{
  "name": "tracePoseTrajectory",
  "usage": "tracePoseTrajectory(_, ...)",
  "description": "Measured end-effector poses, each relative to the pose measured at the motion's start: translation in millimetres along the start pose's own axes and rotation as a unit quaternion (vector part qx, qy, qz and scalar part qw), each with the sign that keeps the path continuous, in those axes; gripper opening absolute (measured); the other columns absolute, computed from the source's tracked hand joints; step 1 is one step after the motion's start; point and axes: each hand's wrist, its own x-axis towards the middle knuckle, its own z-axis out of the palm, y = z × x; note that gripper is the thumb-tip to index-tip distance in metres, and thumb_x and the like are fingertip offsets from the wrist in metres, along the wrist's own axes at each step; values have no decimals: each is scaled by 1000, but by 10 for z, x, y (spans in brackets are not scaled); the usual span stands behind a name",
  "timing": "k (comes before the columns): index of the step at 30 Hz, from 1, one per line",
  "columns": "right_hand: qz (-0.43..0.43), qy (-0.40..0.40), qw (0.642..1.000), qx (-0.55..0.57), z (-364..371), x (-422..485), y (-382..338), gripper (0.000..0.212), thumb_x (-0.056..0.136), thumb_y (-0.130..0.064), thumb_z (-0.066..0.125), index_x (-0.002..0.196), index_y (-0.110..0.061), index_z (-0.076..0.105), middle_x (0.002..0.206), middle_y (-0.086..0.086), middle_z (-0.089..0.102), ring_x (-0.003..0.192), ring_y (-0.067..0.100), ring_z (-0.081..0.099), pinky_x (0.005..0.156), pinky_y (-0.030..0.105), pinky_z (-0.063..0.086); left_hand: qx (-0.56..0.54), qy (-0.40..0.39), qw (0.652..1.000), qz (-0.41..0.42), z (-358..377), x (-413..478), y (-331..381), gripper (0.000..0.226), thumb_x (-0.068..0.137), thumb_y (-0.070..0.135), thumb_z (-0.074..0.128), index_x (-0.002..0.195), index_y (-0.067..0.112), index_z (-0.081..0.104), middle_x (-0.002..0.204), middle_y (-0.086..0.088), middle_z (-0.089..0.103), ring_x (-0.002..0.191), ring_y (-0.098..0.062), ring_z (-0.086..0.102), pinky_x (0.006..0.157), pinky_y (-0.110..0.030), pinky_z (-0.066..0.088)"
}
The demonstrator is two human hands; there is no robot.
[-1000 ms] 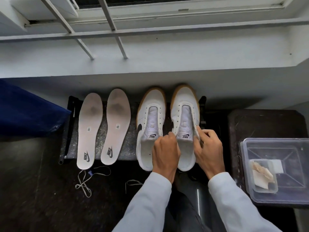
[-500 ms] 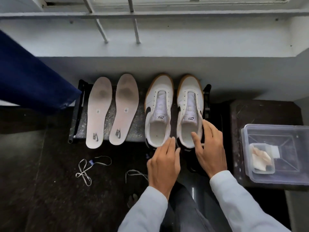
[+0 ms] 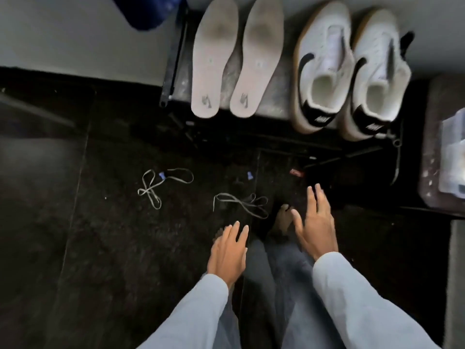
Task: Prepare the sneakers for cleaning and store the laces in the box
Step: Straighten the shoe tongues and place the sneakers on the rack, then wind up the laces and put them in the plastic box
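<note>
Two white sneakers without laces, the left one [image 3: 323, 69] and the right one [image 3: 377, 74], stand side by side on a low black rack [image 3: 173, 56]. Two pale insoles [image 3: 214, 61] [image 3: 256, 59] lie to their left on the same rack. Two loose laces rest on the dark floor, one [image 3: 161, 185] further left, one [image 3: 241, 204] just beyond my left hand. My left hand [image 3: 230, 253] hovers empty with fingers spread, a short way below that nearer lace. My right hand [image 3: 315, 222] is also empty and spread, to the lace's right. The clear plastic box [image 3: 448, 157] shows only partly at the right edge.
The box sits on a dark block [image 3: 432, 109] at the right. A blue cloth [image 3: 151, 11] hangs at the top left. My bare foot [image 3: 283, 222] and grey trouser legs lie between my hands. Small bits of debris dot the floor near the rack.
Both hands have let go of the right sneaker and dropped down toward the floor. The view has tilted down, so the laces now lie near my hands.
</note>
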Motion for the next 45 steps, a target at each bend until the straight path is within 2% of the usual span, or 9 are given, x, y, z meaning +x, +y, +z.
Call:
tracePoseTrajectory(7, -55, -191, 979, -51, 1223, -75, 56, 65, 97, -36, 50, 152, -12, 25, 159, 12, 21, 146, 28, 23, 111, 47, 38, -128, -33, 984, -119, 822, 228, -651, 45, 99, 31, 47, 144, 24, 44, 148, 1, 46, 134, -19, 44, 103, -37, 46)
tracePoseTrajectory(12, -167, -215, 959, -79, 2248, 278, 134, 67, 94, -31, 52, 151, -16, 22, 159, 9, 22, 142, 30, 28, 109, 45, 39, -220, 24, 939, -264, 1486, 910, -1296, 30, 97, 27, 52, 124, 19, 63, 123, -10, 66, 115, -30, 62, 92, -40, 50)
tracePoseTrajectory(18, -314, -191, 919, -142, 3505, 872, 485, 69, 88, -31, 63, 146, -3, 38, 157, 15, 30, 145, 31, 29, 104, 50, 45, -202, 71, 916, -340, 3798, 2405, -2394, 26, 88, 40, 62, 110, 27, 71, 97, -11, 70, 91, -39, 67, 80, -49, 55)
tracePoseTrajectory(25, -458, -164, 838, -247, 4052, 1275, 790, 90, 78, -42, 73, 149, -6, 32, 160, 15, 24, 147, 33, 23, 103, 50, 43, -222, 189, 899, -328, 3331, 2862, -2126, 33, 92, 28, 63, 100, -4, 58, 111, -27, 56, 104, -45, 53, 82, -51, 46)
tracePoseTrajectory(31, -424, -201, 852, -233, 4034, 1297, 882, 90, 82, -41, 69, 152, -7, 24, 162, 15, 16, 149, 33, 14, 109, 51, 39, -217, 174, 919, -279, 3399, 2947, -2086, 20, 98, 17, 52, 103, -2, 58, 112, -24, 57, 103, -43, 53, 80, -46, 43)
tracePoseTrajectory(34, -366, -218, 891, -159, 3790, 1195, 808, 82, 85, -34, 69, 151, -6, 28, 161, 16, 19, 149, 32, 18, 107, 49, 42, -371, 141, 877, -272, 3124, 2752, -1918, 7, 92, 8, 57, 86, 6, 59, 88, -18, 68, 85, -37, 64, 73, -41, 48)
tracePoseTrajectory(37, -288, -215, 931, -57, 3350, 1052, 648, 72, 93, -29, 60, 152, -6, 24, 161, 14, 17, 149, 30, 19, 110, 43, 38, -589, 110, 760, -251, 2688, 2371, -1568, 25, 92, 2, 60, 76, 22, 60, 66, -2, 68, 57, -18, 62, 58, -30, 51)
tracePoseTrajectory(41, -243, -197, 949, 23, 2543, 826, 351, 71, 92, -26, 62, 152, -13, 26, 158, 9, 26, 145, 24, 28, 116, 38, 33, -718, 35, 651, -244, 1800, 1589, -959, 17, 92, -2, 62, 109, -3, 64, 73, -10, 69, 51, -6, 63, 54, -17, 55)
tracePoseTrajectory(45, -321, -239, 915, 47, 1566, 459, 102, 69, 86, -19, 65, 148, -22, 36, 155, 4, 33, 143, 18, 31, 117, 28, 28, -760, -60, 624, -171, 780, 720, -414, 23, 94, 1, 60, 116, 1, 65, 77, -6, 72, 60, -6, 62, 60, -17, 53)
